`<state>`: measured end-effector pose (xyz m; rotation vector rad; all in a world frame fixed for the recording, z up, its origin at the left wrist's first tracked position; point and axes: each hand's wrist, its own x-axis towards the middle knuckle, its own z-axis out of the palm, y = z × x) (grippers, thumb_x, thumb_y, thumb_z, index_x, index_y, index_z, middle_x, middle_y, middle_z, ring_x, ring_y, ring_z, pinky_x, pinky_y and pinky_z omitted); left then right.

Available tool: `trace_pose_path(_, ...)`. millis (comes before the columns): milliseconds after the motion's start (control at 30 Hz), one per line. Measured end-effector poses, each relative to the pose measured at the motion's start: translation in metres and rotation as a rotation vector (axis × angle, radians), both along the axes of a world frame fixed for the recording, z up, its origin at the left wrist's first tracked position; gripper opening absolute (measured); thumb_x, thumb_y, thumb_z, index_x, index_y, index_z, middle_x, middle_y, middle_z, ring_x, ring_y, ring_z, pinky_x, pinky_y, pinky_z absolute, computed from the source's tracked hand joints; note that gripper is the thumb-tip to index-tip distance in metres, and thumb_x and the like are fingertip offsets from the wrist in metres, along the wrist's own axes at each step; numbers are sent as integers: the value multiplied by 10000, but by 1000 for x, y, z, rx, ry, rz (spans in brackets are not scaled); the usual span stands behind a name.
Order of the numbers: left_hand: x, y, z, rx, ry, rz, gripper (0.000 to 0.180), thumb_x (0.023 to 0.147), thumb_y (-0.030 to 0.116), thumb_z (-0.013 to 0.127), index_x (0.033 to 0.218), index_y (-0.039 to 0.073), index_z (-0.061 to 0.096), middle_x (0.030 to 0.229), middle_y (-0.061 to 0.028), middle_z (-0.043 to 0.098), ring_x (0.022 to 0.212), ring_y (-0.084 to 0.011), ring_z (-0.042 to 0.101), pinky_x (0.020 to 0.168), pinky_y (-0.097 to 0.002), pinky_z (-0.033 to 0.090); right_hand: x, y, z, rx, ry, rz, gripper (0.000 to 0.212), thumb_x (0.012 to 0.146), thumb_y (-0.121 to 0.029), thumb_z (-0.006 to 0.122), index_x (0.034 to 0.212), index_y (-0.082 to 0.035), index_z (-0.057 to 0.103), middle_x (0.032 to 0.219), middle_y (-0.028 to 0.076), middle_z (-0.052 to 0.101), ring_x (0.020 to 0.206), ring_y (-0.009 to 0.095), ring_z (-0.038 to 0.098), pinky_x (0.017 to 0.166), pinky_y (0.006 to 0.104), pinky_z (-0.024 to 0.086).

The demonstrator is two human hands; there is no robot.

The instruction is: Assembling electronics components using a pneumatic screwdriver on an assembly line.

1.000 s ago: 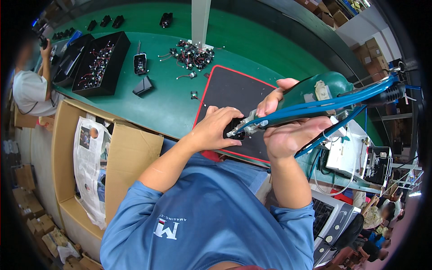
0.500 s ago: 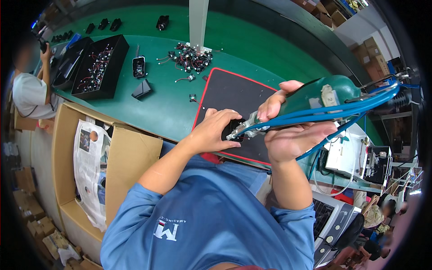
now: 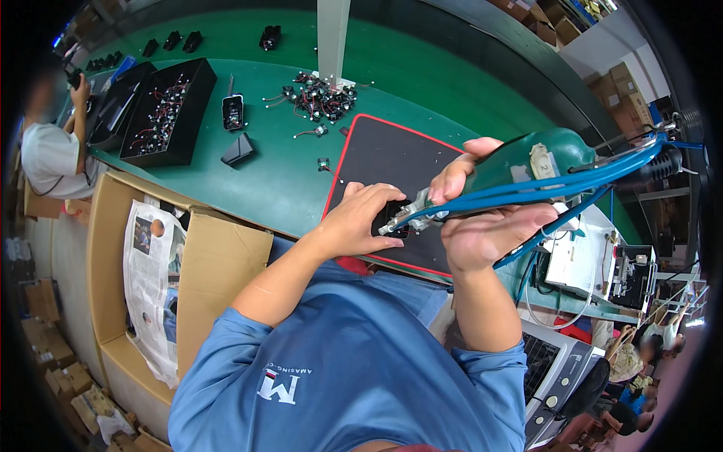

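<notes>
My right hand (image 3: 482,218) is wrapped round a green power screwdriver (image 3: 520,162) with blue hoses along its side. The tool's metal nose points down and left into a small black plastic housing (image 3: 384,220). That housing sits on a dark mat with a red edge (image 3: 392,151), mostly hidden by fingers and tool nose. My left hand (image 3: 361,220) grips it from the left, thumb on the near side and fingers on the far side. Left of the mat lies a small part with wires (image 3: 324,164).
Behind the mat is a heap of small wired parts (image 3: 324,98) beside a metal post (image 3: 331,41). Further left are an open black housing (image 3: 233,113), a black cover (image 3: 239,150) and a black box of wired parts (image 3: 192,113). A cardboard box (image 3: 226,264) stands at my left; a co-worker (image 3: 53,158) is beyond.
The screwdriver's rear end has shifted slightly to the left, its nose staying at the housing. My left hand keeps its hold in nearly the same place.
</notes>
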<state>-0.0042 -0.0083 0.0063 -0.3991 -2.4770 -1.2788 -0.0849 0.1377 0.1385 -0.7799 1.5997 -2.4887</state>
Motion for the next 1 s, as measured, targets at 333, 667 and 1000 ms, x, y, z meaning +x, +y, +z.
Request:
trace_pose_path(333, -2, -4, 2, 27, -62, 4, 852, 688, 364, 953, 1388, 88, 551, 1244, -85, 665, 1096, -285, 650, 964, -420, 371, -1, -4, -9, -53, -24, 128, 1091, 804, -1003, 320, 1135, 11, 548, 709, 99, 592, 583, 191, 592, 568, 310, 521)
trace_pose_path(667, 1, -3, 12, -166, -59, 2, 955, 706, 261, 926, 1522, 103, 456, 1337, -104, 602, 1231, -290, 576, 1002, -433, 353, -32, 29, 112, -142, 184, 86, 1090, 915, -920, 288, 1286, 70, 554, 742, 70, 579, 621, 181, 590, 585, 326, 512)
trace_pose_path(1000, -157, -80, 55, -496, -29, 150, 834, 716, 193, 876, 1451, 79, 496, 1333, -149, 543, 1269, -353, 549, 1065, -481, 393, -52, 32, 56, 52, 202, -188, 924, 1004, -810, 286, 1249, 25, 596, 773, 71, 608, 670, 144, 575, 619, 280, 479)
